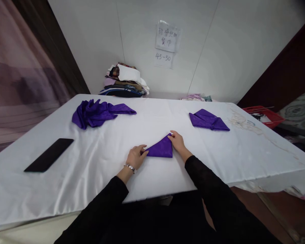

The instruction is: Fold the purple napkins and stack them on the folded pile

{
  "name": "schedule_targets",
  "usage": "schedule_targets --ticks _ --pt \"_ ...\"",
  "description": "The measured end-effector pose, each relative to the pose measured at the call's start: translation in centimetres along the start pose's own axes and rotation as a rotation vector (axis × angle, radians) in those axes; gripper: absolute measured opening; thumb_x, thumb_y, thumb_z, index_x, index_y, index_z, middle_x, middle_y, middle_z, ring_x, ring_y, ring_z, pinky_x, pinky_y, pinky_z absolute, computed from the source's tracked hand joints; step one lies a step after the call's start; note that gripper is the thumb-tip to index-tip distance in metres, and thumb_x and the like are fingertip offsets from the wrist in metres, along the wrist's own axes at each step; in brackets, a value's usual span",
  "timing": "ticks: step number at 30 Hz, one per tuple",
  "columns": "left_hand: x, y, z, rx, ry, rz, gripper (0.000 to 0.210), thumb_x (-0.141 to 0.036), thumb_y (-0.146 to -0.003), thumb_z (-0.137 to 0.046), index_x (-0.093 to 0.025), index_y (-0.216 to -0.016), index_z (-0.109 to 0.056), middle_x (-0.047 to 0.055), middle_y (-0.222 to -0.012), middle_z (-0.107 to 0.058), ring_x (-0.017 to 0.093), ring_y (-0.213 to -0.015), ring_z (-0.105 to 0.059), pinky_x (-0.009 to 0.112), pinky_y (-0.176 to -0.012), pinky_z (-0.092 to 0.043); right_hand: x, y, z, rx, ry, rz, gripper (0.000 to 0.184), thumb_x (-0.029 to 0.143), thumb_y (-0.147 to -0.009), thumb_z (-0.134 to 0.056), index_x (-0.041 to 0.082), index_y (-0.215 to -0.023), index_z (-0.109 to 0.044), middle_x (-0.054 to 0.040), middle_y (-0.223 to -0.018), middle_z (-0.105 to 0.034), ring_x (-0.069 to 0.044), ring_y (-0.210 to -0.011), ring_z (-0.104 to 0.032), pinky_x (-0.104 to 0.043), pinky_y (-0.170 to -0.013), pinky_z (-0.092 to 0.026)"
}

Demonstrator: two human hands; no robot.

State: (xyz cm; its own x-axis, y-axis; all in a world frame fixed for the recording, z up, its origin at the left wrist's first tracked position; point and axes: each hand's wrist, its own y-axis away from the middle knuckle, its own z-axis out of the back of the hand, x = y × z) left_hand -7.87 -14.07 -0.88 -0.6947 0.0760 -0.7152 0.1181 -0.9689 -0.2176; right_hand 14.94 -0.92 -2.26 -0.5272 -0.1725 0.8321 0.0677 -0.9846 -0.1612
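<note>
A purple cloth napkin (161, 149), folded into a rough triangle, lies on the white tablecloth in front of me. Its narrow left tip is pinched by my left hand (136, 157), which wears a silver bracelet at the wrist. At the upper right corner, my right hand (177, 140) grips the fabric between thumb and fingers. Farther off to the right rests another purple napkin (208, 120), folded into a flat pointed shape. A crumpled heap of purple napkins (94, 114) sits at the far left.
A black flat rectangular object (50, 155) lies at the left on the white tablecloth (96, 189). Behind the table is a stack of folded clothes (127, 81) against the wall. Loose pale threads (244, 121) lie at the right, near a red basket (269, 117). A handwritten sign (167, 37) hangs above.
</note>
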Motion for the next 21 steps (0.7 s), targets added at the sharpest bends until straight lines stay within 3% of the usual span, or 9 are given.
schedule_targets --ticks 7,21 --pt "0.32 0.21 -0.03 -0.004 0.021 0.006 0.024 -0.031 -0.077 -0.057 -0.026 -0.101 -0.063 0.001 -0.083 -0.069 0.022 -0.087 -0.06 0.037 -0.081 -0.046 0.19 -0.09 0.14 -0.005 0.059 0.01 0.038 0.035 -0.076 -0.058 0.024 -0.112 -0.063 -0.0004 -0.083 -0.065 -0.018 -0.077 -0.058 -0.033 -0.075 -0.044" --pt "0.03 -0.32 -0.46 -0.016 -0.036 0.02 0.02 -0.024 -0.081 -0.052 -0.025 -0.097 -0.063 0.0 -0.076 -0.069 0.022 -0.085 -0.059 0.038 -0.083 -0.043 0.67 -0.75 0.04 0.019 0.243 0.056 0.035 0.032 -0.079 -0.055 0.024 -0.113 -0.063 -0.0015 -0.085 -0.065 -0.019 -0.079 -0.057 -0.032 -0.073 -0.042"
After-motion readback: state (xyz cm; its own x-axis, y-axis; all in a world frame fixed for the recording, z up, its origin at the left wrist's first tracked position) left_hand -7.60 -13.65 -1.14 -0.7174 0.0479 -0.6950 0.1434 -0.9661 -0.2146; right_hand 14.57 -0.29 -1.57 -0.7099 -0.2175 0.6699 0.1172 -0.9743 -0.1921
